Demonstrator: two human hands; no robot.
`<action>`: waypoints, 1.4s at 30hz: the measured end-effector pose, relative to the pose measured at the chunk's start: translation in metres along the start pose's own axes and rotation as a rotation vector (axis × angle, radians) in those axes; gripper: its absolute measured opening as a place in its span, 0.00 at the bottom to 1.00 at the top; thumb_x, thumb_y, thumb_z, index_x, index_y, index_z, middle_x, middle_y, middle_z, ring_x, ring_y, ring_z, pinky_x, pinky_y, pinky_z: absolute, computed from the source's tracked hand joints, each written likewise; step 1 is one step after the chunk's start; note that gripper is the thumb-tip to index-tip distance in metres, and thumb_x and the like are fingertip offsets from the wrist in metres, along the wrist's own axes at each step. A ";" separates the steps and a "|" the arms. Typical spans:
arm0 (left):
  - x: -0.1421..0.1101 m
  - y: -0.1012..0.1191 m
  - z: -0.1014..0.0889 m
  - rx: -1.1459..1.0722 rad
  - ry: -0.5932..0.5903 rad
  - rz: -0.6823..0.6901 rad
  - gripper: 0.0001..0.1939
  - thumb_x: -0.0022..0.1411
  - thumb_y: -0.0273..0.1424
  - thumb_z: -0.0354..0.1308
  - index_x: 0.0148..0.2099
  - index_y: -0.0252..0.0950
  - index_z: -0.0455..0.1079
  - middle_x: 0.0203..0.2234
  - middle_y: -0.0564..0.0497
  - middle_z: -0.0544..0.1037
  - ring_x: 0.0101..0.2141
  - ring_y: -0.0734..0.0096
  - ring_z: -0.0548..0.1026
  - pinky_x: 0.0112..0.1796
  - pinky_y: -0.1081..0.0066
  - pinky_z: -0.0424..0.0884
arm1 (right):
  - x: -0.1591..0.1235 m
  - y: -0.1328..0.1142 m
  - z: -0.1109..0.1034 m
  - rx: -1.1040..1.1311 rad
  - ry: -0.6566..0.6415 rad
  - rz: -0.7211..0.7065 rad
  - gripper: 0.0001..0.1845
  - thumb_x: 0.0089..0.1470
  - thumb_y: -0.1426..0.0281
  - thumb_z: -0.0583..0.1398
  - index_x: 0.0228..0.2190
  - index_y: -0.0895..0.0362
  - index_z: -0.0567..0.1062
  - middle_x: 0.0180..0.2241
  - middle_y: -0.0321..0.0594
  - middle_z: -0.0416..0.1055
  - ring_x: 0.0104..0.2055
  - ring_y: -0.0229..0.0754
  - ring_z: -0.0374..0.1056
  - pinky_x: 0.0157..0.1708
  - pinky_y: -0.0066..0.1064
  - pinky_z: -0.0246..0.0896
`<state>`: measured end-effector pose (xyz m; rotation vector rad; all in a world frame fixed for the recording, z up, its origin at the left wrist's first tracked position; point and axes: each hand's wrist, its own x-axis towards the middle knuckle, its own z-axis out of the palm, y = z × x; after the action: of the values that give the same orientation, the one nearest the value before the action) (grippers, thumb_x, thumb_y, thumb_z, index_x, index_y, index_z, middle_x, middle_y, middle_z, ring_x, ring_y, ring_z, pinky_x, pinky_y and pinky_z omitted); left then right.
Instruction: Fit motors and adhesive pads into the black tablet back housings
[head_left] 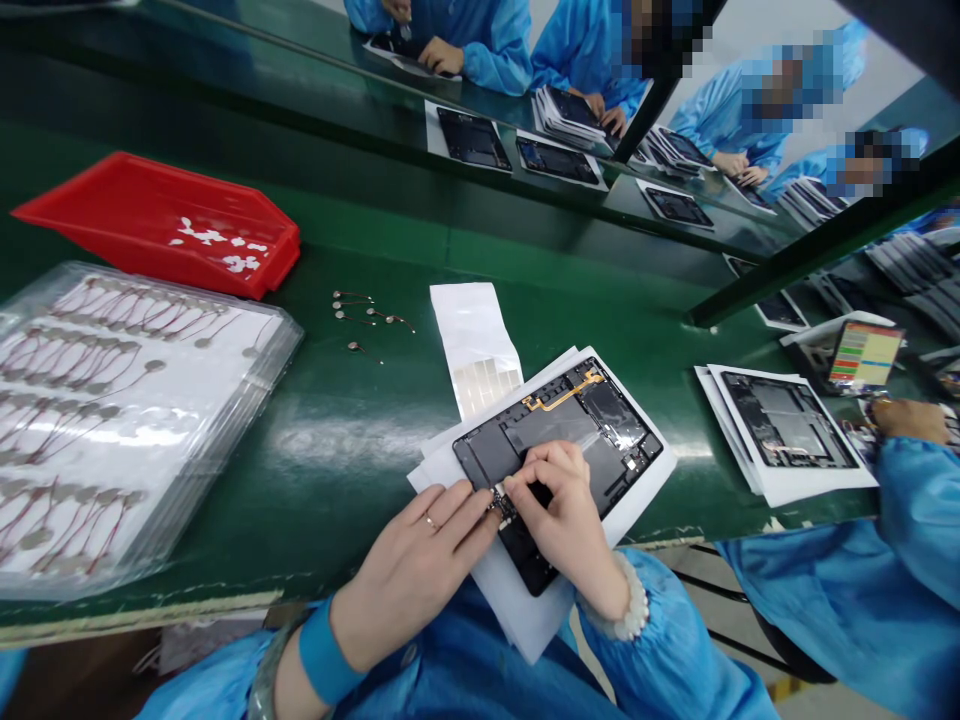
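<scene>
My left hand (409, 570) and right hand (562, 530) are together, both clamped on a small board (499, 505) at the near edge of a tablet housing (559, 440). The left presses the board from its left side, while the right pinches it from the right. With a part this small, I judge it best handled by the fingertips alone, with light, even pressure and the board kept square to the housing. My knuckles should also stay clear of the thin orange flex (562, 398) farther along.

The housing lies at a slant on white sheets (517, 610), near the front of the green counter (337, 450). It is dark, with a grey central panel and glossy black patches toward the far right. To the right sits another housing (787, 420). To the left are a bagged stack of wired discs (112, 420), a few loose discs (367, 315), and a red tray (247, 255).
</scene>
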<state>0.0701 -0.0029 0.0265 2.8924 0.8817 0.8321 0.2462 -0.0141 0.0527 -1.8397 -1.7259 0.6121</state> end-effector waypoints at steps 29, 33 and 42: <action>0.011 -0.004 -0.002 0.070 -0.025 0.186 0.16 0.67 0.21 0.42 0.36 0.33 0.71 0.40 0.47 0.79 0.38 0.65 0.72 0.43 0.65 0.65 | 0.011 0.004 -0.017 -0.426 0.000 -0.266 0.20 0.63 0.62 0.52 0.23 0.55 0.73 0.29 0.41 0.70 0.34 0.44 0.63 0.37 0.36 0.53; 0.015 -0.008 -0.005 0.039 -0.071 0.178 0.14 0.66 0.20 0.44 0.38 0.34 0.71 0.43 0.48 0.78 0.38 0.66 0.71 0.42 0.66 0.66 | 0.019 0.013 -0.026 -0.346 0.115 -0.192 0.15 0.63 0.63 0.53 0.30 0.56 0.74 0.32 0.41 0.71 0.35 0.42 0.67 0.37 0.32 0.57; 0.054 -0.036 -0.017 -0.274 -0.412 0.195 0.06 0.62 0.26 0.58 0.36 0.37 0.63 0.31 0.54 0.73 0.36 0.67 0.67 0.38 0.67 0.61 | 0.033 0.045 -0.022 -0.189 0.070 -0.207 0.16 0.62 0.65 0.53 0.24 0.55 0.68 0.27 0.39 0.69 0.33 0.42 0.64 0.36 0.33 0.58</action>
<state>0.0806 0.0533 0.0619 2.7746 0.4167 0.3046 0.2968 0.0154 0.0411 -1.7518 -1.9515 0.3073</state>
